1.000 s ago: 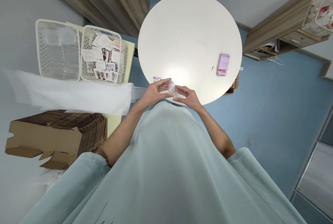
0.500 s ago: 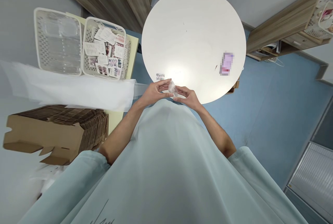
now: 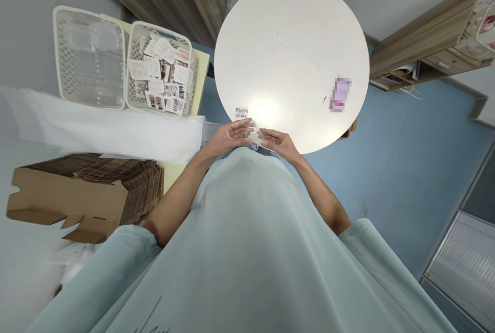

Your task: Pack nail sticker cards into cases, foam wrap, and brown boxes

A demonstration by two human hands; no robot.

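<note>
Between my two hands, at the near edge of the white round table (image 3: 294, 34), is a small clear plastic case (image 3: 254, 135). Its two halves appear spread apart, with something whitish showing inside. My left hand (image 3: 229, 137) grips the case from the left, thumb nearest my body and fingers on the far side. On the right edge, my right hand (image 3: 281, 144) pinches it between thumb and fingers. Just beyond my left fingertips lies a small set of shiny false nails (image 3: 242, 112) in two rows on the tabletop.
A blurred purple item (image 3: 340, 95) lies on the table's right side. At left stand a white basket (image 3: 57, 54) of clear plastic cases and another basket (image 3: 189, 44) full of printed nail cards. Nearer are white sheets (image 3: 154, 134) and folded cardboard boxes (image 3: 69, 196).
The plastic case has gone from nearly closed and edge-on to spread wider, its inside now showing. Both hands still hold it. The view has shifted slightly.
</note>
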